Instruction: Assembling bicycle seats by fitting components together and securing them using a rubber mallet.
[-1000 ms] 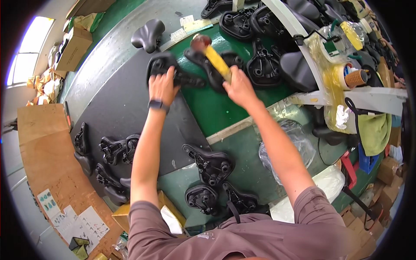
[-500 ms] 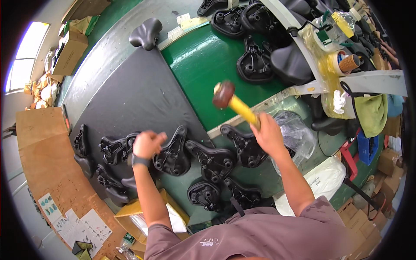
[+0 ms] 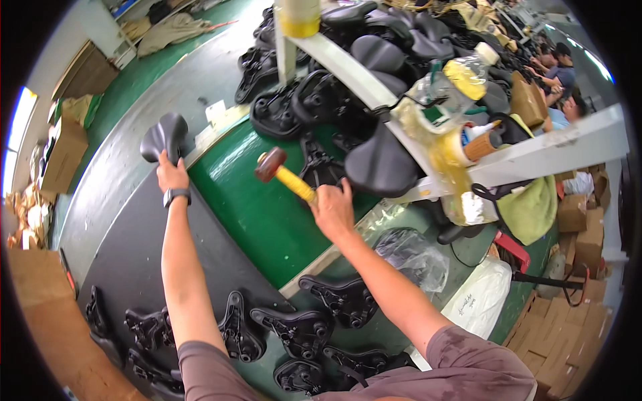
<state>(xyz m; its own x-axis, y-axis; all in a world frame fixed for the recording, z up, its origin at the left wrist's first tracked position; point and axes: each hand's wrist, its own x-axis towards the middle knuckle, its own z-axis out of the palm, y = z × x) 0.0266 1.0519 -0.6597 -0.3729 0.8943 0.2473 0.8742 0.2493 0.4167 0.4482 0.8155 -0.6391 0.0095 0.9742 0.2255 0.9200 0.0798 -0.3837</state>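
Note:
At the far left of the table, my left hand (image 3: 172,177), with a watch on its wrist, pinches the narrow nose of a black bicycle saddle (image 3: 166,134) lying smooth side up. My right hand (image 3: 333,210) grips a mallet (image 3: 293,183) by its yellow handle; the brown head points left above the green surface (image 3: 227,167). Its thumb side is close to an upturned saddle (image 3: 319,164), and I cannot tell whether they touch. Nearer to me, several upturned saddles (image 3: 294,327) show their black undersides and fittings, partly hidden by my left arm.
A white metal frame (image 3: 354,73) crosses the right side, with bottles and a tape-wrapped holder (image 3: 455,154) on it. Many saddles (image 3: 381,53) are piled behind it. Clear plastic wrap (image 3: 414,257) lies right of my right forearm. Cardboard boxes (image 3: 568,334) stand at right; people (image 3: 562,73) sit far right.
My left hand has moved forward from above the near saddles to the far-left saddle and taken its nose. The mallet has moved forward in my right hand. The view has shifted toward the pile.

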